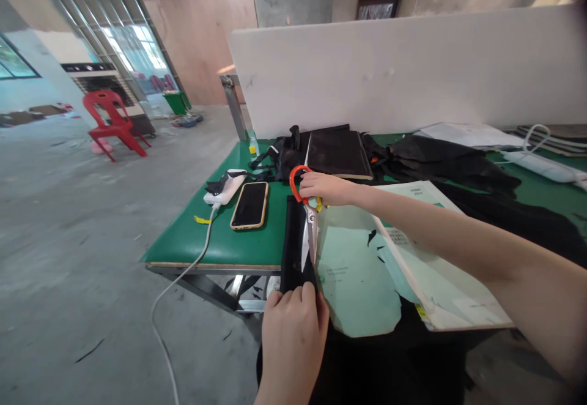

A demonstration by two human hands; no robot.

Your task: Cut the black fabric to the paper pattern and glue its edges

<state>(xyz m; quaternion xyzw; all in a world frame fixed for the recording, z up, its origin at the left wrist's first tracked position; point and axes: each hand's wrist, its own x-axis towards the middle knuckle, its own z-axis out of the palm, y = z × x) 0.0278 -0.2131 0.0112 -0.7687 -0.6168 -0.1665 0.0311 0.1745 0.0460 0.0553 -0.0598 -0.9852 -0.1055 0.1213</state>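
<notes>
My right hand [323,188] grips a pair of scissors [310,240] by its red-orange handle. The blades point toward me, slightly parted, over a strip of black fabric [293,240] that runs over the table's front edge. Below the blade tips, my left hand [293,322] is closed on the near end of that fabric. Whether the blades have fabric between them I cannot tell. Right beside the scissors lies a pale green paper sheet [360,282] with small black scraps on it.
On the green table [202,249] lie a phone [250,205], a white power strip [226,188] with a trailing cord, a black notebook [338,154], an open booklet [452,270] and heaped black cloth [440,160]. A white board [403,74] stands behind. A red chair [112,123] is at far left.
</notes>
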